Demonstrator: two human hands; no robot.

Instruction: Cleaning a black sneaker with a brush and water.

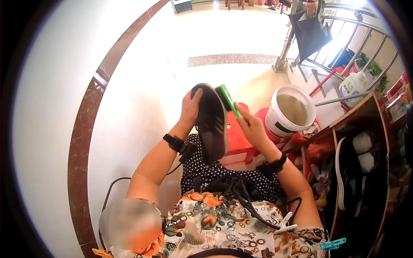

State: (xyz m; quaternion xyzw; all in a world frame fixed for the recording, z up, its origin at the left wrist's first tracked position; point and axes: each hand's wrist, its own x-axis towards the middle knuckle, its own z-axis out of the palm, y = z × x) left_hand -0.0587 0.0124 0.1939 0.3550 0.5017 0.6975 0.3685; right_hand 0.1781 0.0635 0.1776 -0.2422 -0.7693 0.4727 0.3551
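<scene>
A black shoe with a pale sole edge and light side stripes is held up over my lap. My left hand grips it near its upper end, the thumb on the dark upper. In my right hand is a green scrubbing brush, held by its handle. Its dark bristles face the sole edge and appear to touch it on the right side. Below the shoe, a red plastic stool is partly hidden by the shoe and my right hand.
A white bucket of murky water stands right of the stool. Beyond it are a mop handle, a white jug and a metal stair railing with a dark umbrella. A wooden shoe rack holding black shoes is at the right.
</scene>
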